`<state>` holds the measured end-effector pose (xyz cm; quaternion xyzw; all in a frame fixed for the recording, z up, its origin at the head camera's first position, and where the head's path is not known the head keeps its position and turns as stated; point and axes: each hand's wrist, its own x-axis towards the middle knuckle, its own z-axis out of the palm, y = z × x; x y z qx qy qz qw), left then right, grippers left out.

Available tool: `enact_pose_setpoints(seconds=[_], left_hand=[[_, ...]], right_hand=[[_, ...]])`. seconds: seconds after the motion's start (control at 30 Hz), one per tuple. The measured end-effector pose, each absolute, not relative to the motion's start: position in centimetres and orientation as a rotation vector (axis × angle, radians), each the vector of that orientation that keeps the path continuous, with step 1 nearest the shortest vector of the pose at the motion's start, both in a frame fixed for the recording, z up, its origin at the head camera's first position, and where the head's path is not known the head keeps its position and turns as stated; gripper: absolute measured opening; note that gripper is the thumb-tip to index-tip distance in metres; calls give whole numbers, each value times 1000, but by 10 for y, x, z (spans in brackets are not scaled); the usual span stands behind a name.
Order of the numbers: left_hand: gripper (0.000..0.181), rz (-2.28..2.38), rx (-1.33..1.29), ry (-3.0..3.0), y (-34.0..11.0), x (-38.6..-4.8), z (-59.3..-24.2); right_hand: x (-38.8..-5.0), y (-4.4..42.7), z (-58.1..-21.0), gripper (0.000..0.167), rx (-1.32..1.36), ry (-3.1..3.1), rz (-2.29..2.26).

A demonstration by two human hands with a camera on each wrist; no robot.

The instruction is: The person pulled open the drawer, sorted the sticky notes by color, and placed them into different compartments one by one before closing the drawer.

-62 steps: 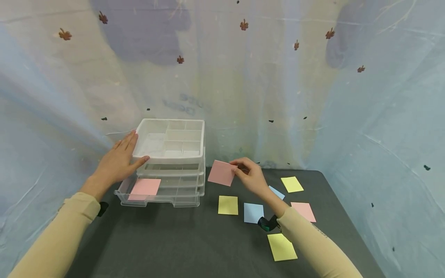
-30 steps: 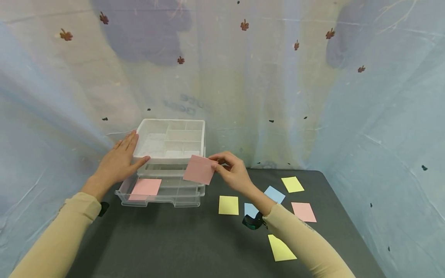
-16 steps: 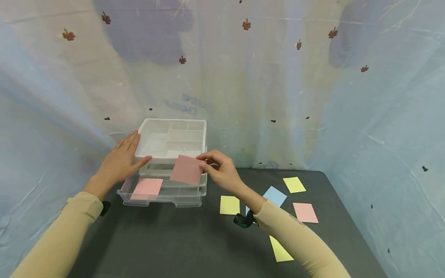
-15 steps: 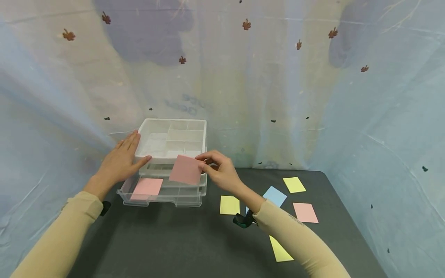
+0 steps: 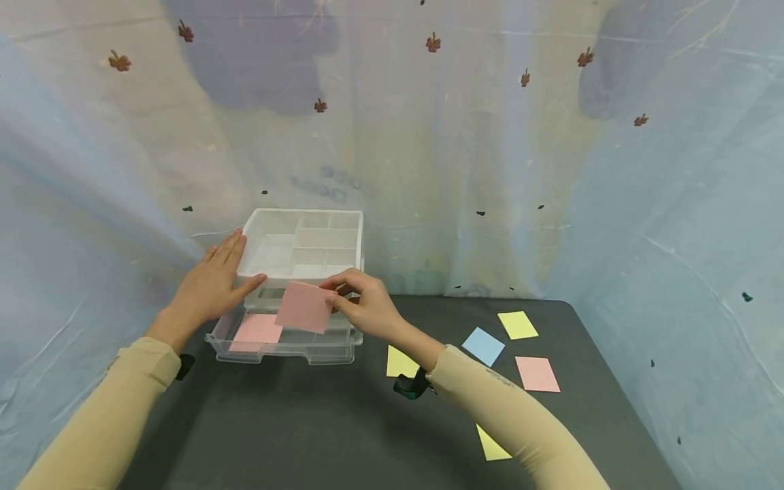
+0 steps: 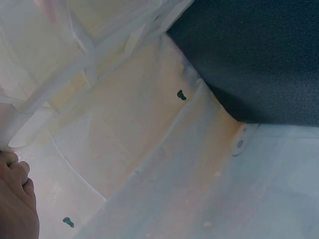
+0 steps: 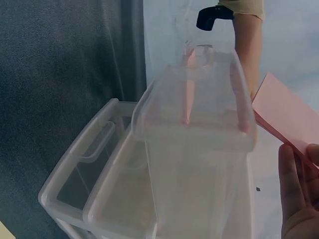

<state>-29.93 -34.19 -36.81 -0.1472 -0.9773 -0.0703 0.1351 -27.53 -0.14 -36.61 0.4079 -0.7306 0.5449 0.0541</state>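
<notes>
My left hand [image 5: 211,286] lies with extended fingers against the left side of a plastic drawer unit [image 5: 300,278], its thumb over the front of the white compartment top. In the left wrist view, only a bit of that hand [image 6: 17,196] shows beside the unit. Thumb and fingers of my right hand [image 5: 367,306] pinch a pink sticky note [image 5: 303,307] above a clear drawer [image 5: 306,350], which is pulled out. Inside that drawer, on the left, lies another pink sticky note [image 5: 252,332]. The right wrist view shows the held note [image 7: 289,112] outside the clear drawer [image 7: 199,134].
To the right on the dark table [image 5: 294,429] lie more sticky notes: a yellow one [image 5: 399,362] partly behind my wrist, a blue one [image 5: 484,346], a pink one [image 5: 537,374], a yellow one [image 5: 518,325] and another yellow one [image 5: 492,446] under my sleeve. A patterned curtain [image 5: 392,136] hangs behind.
My right hand has carried the pink sticky note leftward from beside the unit to over the pulled-out drawer, dipping slightly lately. My left hand has stayed on the unit.
</notes>
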Motion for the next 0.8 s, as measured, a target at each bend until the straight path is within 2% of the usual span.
enact_pose_setpoints(seconds=[0.8], left_hand=[[103,-190,-402,-2836,-343,-301,-370]], right_hand=[[-280,-27,-379,19,1472,-2437,1069]])
